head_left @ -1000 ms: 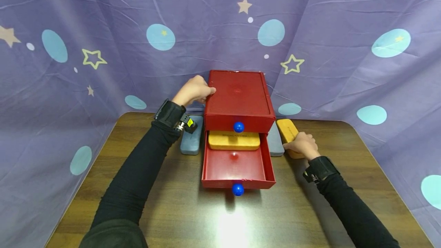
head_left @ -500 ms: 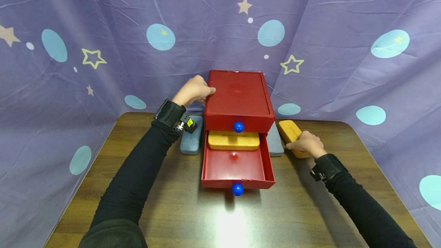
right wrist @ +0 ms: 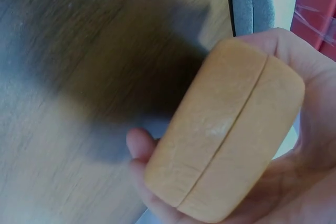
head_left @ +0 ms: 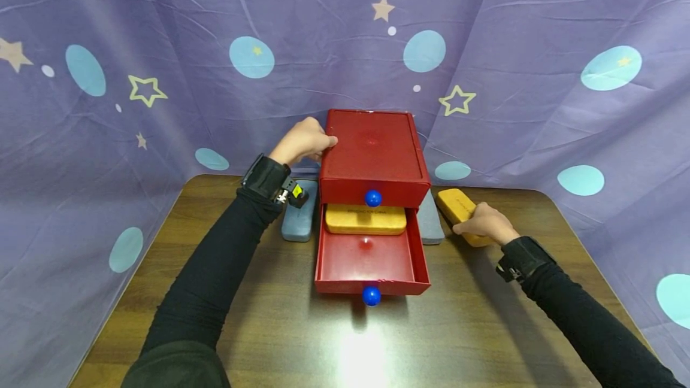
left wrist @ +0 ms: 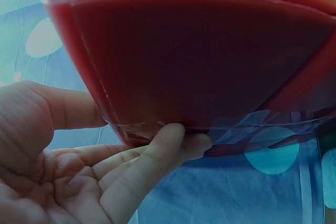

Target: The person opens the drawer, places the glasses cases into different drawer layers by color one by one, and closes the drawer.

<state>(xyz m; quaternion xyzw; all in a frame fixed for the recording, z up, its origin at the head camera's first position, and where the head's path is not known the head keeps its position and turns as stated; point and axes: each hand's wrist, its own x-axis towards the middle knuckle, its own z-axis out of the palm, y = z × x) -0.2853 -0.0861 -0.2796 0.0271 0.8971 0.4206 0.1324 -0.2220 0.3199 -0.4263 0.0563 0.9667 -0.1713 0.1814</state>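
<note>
A red two-drawer box (head_left: 372,151) stands at the back middle of the wooden table (head_left: 280,328). Its lower drawer (head_left: 369,259) is pulled out, with a yellow case (head_left: 365,219) lying at its back. My left hand (head_left: 302,141) grips the box's top left rear corner (left wrist: 131,98), thumb on the side and fingers curled behind it. My right hand (head_left: 484,224) holds a second yellow case (head_left: 455,207) (right wrist: 226,129) just right of the box, lifted clear of the table.
A grey case (head_left: 298,219) lies left of the box and another grey case (head_left: 429,219) lies against its right side. Blue knobs (head_left: 372,296) mark both drawer fronts. A purple star-patterned curtain (head_left: 539,76) closes in the table's back and sides.
My right hand has moved the yellow case a little right and away from the grey case. The left hand and the box have stayed still.
</note>
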